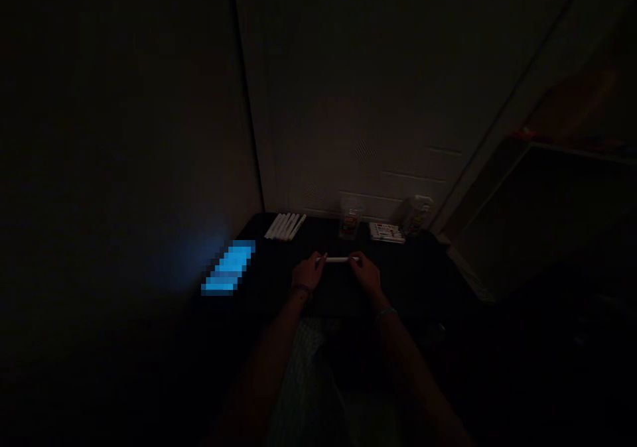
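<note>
A white marker (337, 259) lies level between my two hands, above the dark table. My left hand (308, 272) pinches its left end, and my right hand (365, 272) pinches the right end. At the back left of the table, several white markers (285, 226) lie side by side in a slanted row. A flat pack of markers (387, 232) rests at the back right. The light is very dim, so fine detail on the marker is lost.
A clear container (350, 223) with a red label stands at the back, and another clear container (418, 215) stands right of the pack. A glowing blue, pixelated screen (229, 268) is at the left of the dark table (423, 278). A wall rises behind.
</note>
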The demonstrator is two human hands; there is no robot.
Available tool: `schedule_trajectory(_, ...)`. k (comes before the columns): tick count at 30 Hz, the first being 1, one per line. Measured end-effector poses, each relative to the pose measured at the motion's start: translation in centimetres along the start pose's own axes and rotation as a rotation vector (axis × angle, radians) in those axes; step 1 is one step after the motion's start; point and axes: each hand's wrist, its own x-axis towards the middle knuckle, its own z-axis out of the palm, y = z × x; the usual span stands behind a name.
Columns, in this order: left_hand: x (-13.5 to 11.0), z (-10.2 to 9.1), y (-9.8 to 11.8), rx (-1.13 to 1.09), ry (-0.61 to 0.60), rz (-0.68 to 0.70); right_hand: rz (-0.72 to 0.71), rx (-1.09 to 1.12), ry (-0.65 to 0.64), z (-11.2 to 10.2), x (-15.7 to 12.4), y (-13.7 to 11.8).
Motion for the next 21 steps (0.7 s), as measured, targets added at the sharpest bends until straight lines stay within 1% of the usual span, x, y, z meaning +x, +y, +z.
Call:
schedule_trajectory(5, -0.16, -0.29, 0.21, 0.018, 0.005, -0.016, -0.015, -0.007, 0.020, 0.07, 0.17, 0.26)
schedule_trajectory(13, -0.05, -0.07, -0.06, -0.022, 0.027, 0.029, 0.006, -0.034, 0.008, -0.20, -0.05, -0.24)
schedule_trajectory(17, -0.14, -0.14, 0.11, -0.022, 0.023, 0.016, -0.014, -0.025, 0.018, -0.12, -0.10, -0.19)
schedule_trajectory(21, -0.33, -0.34, 0.21, -0.032, 0.002, 0.035, -0.039, -0.035, 0.027, -0.12, 0.06, 0.02)
